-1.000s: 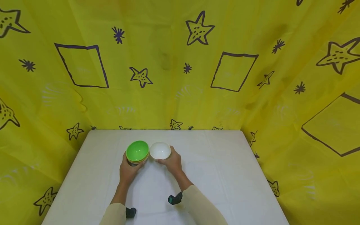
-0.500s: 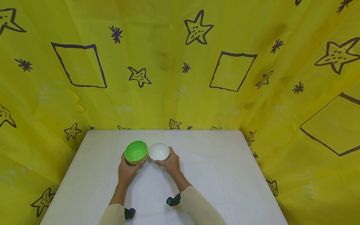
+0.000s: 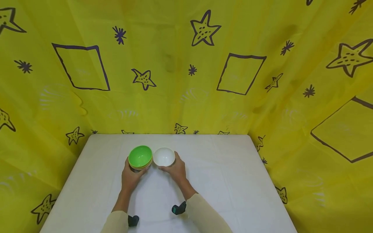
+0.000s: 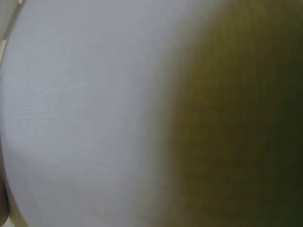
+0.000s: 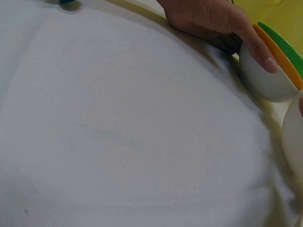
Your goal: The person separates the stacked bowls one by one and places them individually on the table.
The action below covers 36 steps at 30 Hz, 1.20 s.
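Note:
My left hand (image 3: 131, 178) grips a stack of nested bowls from its near left side. A green bowl (image 3: 140, 156) is on top, an orange bowl (image 5: 278, 53) sits under it, and a white bowl (image 5: 264, 78) is at the bottom, with the left thumb along its side. Right beside the stack, my right hand (image 3: 177, 170) holds a separate white bowl (image 3: 164, 157), fingers at its right side and thumb at the near side. Both top bowls face up, showing nothing inside. The two rims are side by side, very close. The left wrist view shows no bowl.
A white cloth-covered table (image 3: 209, 181) lies under the hands. Yellow curtains (image 3: 163, 106) with drawn stars and squares stand behind it and at both sides. A dark device is on each wrist, the right one (image 3: 178, 208) near the sleeve cuff.
The whole head view has shifted slightly, hands and bowls drifting a little left along with the background. Both hands keep the same hold on their bowls.

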{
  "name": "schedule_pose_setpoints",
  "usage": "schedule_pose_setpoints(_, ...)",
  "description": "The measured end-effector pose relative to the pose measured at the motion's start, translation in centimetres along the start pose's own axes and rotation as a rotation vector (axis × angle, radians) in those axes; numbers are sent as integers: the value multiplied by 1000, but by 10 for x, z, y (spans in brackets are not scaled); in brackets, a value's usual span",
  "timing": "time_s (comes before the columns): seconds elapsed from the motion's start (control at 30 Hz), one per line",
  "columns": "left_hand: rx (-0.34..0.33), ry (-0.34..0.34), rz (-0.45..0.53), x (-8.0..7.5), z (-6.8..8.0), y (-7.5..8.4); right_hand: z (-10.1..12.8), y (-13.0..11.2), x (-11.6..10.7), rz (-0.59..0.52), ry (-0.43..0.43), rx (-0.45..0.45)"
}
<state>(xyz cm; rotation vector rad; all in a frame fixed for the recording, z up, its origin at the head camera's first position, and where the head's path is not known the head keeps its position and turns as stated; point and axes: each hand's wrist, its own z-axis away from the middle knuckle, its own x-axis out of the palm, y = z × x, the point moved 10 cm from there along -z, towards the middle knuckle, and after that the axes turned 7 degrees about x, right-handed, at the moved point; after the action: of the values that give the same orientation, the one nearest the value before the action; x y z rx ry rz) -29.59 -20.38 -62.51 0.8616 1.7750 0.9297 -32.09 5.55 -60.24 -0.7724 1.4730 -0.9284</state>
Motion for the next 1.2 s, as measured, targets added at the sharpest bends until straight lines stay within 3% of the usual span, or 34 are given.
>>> schedule_pose_setpoints(0.37, 21, -7, 22, 0, 3, 2, 5, -1, 4, 64, -10, -29)
schedule_pose_setpoints(0.7, 23, -11, 20, 0, 2, 1, -4, -19, 8, 136, -21, -28)
schedule_pose_setpoints(1.03, 26, -2, 27, 2, 2, -1, -13, -58, 17, 279, 5, -198)
schedule_pose_setpoints(1.2, 12, -5, 15, 2, 2, -3, -14, -66, 27, 304, -52, -196)
